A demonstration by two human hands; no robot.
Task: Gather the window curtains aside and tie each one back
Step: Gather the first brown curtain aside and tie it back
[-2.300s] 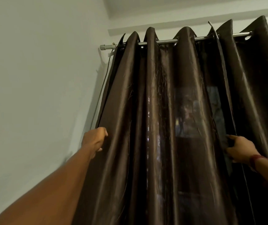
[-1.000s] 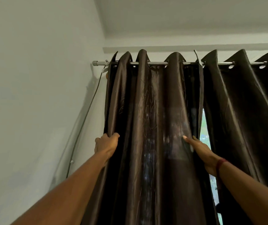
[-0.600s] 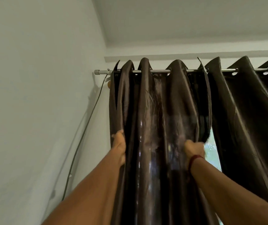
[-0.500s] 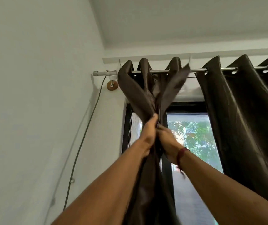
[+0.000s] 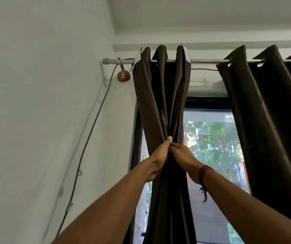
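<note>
Left curtain point(image 5: 160, 95): hanging from the rod point(image 5: 204, 61) at its wall end, drawn into one narrow bunch and pinched to a waist midway down.
Left hand point(image 5: 157, 157): fingers curled round the bunch from the wall side, thumb tip up against the cloth.
Right hand point(image 5: 183, 155): gripping the same waist from the window side, fingertips touching the left thumb; hard to tell how far the fingers wrap behind the fabric.
Right curtain point(image 5: 268, 120): hanging loose over the other side of the window point(image 5: 211, 138), ungathered and untied.
Step in hand: gathering of the first curtain, near done by the look of it; tying not yet begun.
Next move: one hand to hold the bunch alone, the other freed for a tie or a knot; no tie-back in view.
</note>
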